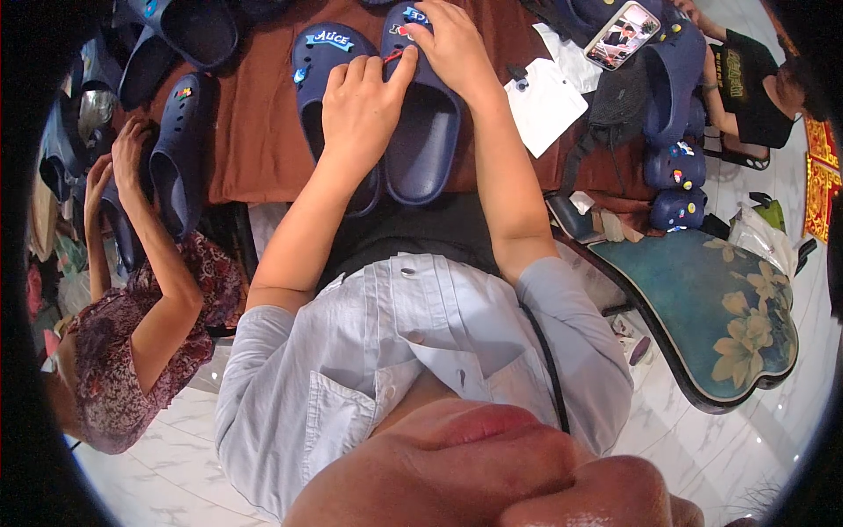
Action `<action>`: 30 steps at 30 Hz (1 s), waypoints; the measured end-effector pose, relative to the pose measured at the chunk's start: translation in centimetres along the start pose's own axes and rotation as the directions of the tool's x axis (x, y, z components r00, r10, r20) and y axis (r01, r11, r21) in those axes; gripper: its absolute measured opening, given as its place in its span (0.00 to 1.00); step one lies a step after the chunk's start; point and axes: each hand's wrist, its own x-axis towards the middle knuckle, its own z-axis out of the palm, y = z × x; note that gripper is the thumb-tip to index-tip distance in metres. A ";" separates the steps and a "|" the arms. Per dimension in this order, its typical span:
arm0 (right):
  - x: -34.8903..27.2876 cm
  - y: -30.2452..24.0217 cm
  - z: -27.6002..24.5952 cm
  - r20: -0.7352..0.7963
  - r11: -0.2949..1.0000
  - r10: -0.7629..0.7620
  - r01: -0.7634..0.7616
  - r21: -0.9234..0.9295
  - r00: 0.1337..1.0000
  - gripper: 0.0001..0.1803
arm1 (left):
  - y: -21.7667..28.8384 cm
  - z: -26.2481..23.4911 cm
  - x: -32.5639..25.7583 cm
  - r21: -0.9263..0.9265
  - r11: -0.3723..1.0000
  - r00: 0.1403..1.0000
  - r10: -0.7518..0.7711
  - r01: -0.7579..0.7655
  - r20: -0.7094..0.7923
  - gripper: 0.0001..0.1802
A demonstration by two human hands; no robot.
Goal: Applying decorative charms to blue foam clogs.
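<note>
A pair of navy clogs lies in front of me, toes pointing away. The left clog (329, 53) bears a blue-and-white lettered charm and a small light-blue charm at its side. My left hand (364, 105) grips the upper of the right clog (421, 145), its index fingertip beside a small red-and-white charm (406, 32). A thin red piece (392, 56) shows by that finger. My right hand (452, 48) wraps over the same clog's toe from the right, with its thumb at the charm. The undersides of my fingers are hidden.
A brown cloth (250, 132) covers the table. To the right are white cards (544, 105), a phone (623, 35), a black cap (617, 101) and more clogs (676, 79). Another person's hands (127, 158) are near a clog (182, 149) at left. A floral-topped stool (711, 307) stands at right.
</note>
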 end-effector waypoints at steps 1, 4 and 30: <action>-0.1 0.1 0.2 0.001 1.000 -0.001 0.001 0.005 1.000 0.16 | 0.0 0.1 -0.1 0.008 1.000 1.000 0.000 0.000 0.005 0.29; 0.1 0.0 0.3 0.015 0.997 -0.065 0.065 -0.035 0.998 0.19 | -0.1 0.2 -0.3 0.007 1.000 1.000 -0.011 0.011 0.021 0.29; 2.0 -0.9 -1.0 0.217 0.989 0.078 -0.048 -0.136 0.973 0.16 | 0.2 0.4 -0.3 -0.040 0.999 0.999 0.018 -0.020 -0.033 0.25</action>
